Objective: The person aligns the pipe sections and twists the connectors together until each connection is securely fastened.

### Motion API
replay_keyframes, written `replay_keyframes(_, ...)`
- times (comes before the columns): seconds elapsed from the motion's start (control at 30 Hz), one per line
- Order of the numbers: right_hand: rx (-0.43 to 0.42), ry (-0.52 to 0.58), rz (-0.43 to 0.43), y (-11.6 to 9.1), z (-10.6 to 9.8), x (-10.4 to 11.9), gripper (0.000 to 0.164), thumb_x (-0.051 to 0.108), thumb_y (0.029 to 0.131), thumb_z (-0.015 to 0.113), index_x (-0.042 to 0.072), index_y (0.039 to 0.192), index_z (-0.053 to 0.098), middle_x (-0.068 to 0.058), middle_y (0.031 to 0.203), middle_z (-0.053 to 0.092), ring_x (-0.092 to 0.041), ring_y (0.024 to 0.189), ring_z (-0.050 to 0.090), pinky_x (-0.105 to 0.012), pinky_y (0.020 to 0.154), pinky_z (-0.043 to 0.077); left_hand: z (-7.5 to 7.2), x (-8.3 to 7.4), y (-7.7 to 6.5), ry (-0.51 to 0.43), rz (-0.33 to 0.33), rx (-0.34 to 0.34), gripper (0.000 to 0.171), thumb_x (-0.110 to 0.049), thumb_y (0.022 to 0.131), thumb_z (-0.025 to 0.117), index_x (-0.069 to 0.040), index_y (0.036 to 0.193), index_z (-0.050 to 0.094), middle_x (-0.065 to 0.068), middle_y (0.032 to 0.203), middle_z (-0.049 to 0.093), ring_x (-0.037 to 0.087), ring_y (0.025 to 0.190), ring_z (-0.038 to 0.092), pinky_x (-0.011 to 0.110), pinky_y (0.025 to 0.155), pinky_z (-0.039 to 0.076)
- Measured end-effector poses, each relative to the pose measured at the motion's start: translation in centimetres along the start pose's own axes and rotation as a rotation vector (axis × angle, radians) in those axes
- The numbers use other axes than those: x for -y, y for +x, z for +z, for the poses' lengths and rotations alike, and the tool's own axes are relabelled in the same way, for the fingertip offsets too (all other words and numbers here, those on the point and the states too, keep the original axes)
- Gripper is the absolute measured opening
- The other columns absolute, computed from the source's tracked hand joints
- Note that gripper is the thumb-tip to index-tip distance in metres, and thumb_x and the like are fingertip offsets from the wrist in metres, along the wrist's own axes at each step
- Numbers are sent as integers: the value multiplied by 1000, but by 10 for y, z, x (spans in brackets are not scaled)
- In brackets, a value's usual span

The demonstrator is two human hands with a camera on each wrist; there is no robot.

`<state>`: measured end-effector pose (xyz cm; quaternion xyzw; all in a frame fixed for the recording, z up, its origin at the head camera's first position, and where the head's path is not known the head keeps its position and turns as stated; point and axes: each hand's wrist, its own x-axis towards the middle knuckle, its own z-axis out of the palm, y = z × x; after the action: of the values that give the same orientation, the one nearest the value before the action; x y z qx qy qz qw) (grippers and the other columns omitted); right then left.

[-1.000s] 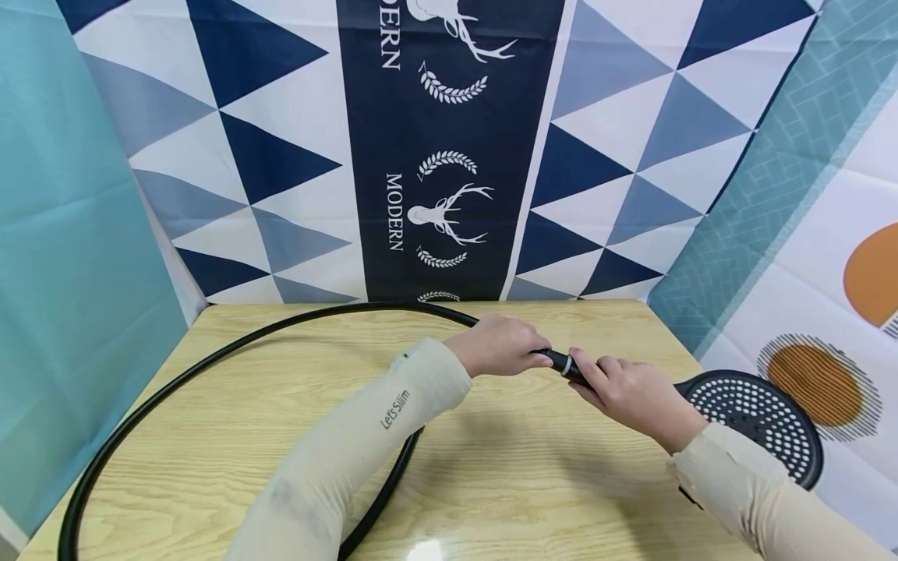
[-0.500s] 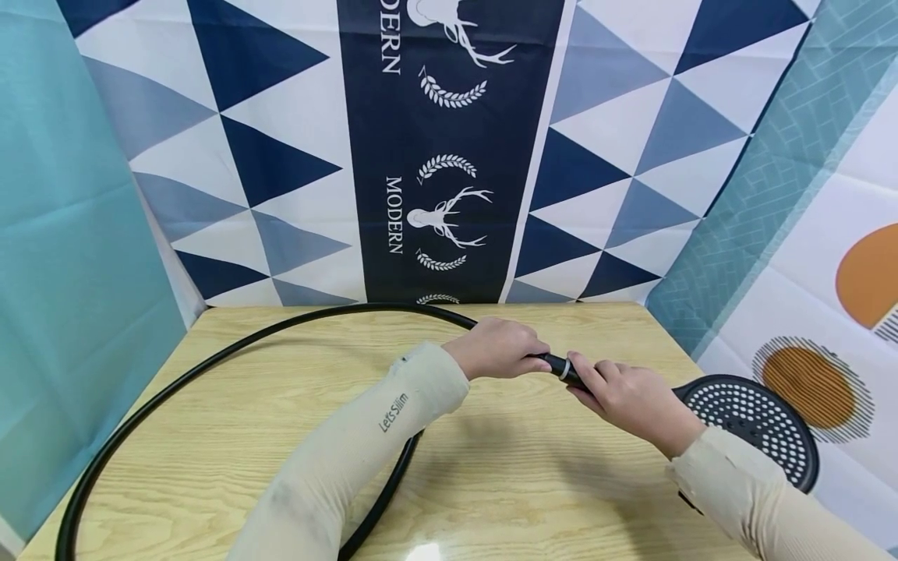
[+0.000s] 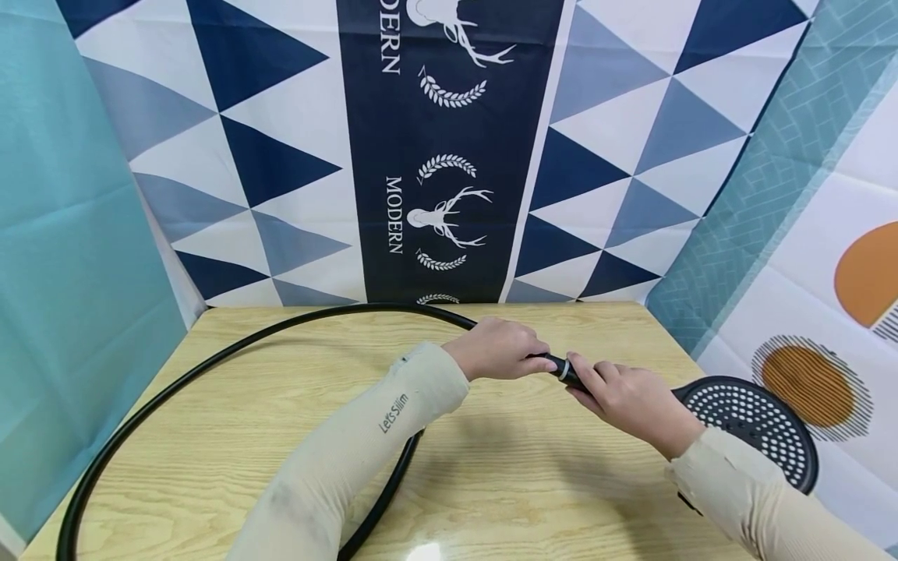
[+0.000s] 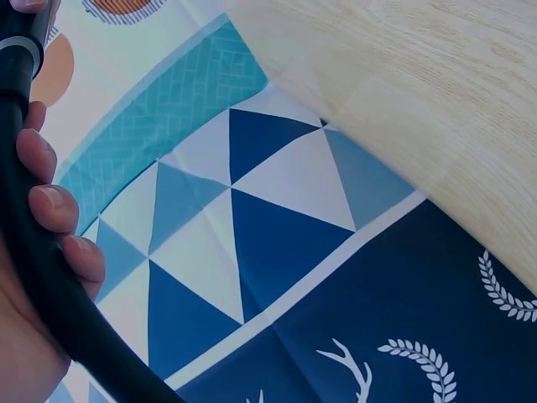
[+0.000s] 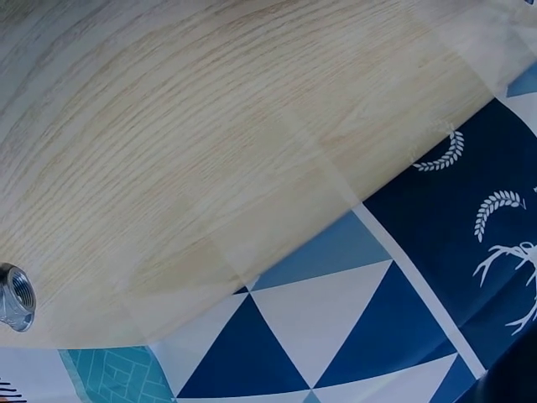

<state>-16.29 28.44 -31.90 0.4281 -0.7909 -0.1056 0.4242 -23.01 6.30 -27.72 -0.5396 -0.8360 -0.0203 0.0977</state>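
In the head view my left hand (image 3: 500, 349) grips a thick black shower hose (image 3: 231, 358) close to its end. My right hand (image 3: 631, 401) holds the handle of a black shower head (image 3: 754, 425), whose round, perforated face shows beyond the right wrist. Between the two hands, a pale ring (image 3: 564, 369) marks where hose and handle meet. The left wrist view has the fingers (image 4: 59, 210) curled round the hose, which runs straight into the joint above. Both hands are over the table, and the right palm's side is hidden.
The hose bows in a wide loop across the left of the wooden table (image 3: 491, 483) and passes behind the left forearm. A threaded chrome fitting (image 5: 17, 298) shows at the right wrist view's left edge. Patterned cloth (image 3: 281, 156) hangs behind the table and along its sides.
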Motion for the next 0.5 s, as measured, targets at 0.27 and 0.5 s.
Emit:
replay_keyframes(0.27, -25, 8, -4, -2, 3, 1, 50, 36, 106, 28, -4, 108, 58, -11, 60, 52, -21, 39, 49, -33, 33, 39, 2, -1, 0, 28, -13, 9, 29, -42, 97, 53, -19, 87, 69, -9, 72, 55, 6, 61, 48, 22, 53, 37)
replay_keyframes(0.5, -9, 12, -1, -4, 3, 1, 50, 36, 106, 28, -5, 108, 57, -11, 60, 52, -21, 39, 49, -32, 35, 41, 5, 1, -1, 14, 30, -60, 28, -41, 95, 56, -19, 88, 71, -7, 74, 59, 6, 62, 51, 22, 53, 37)
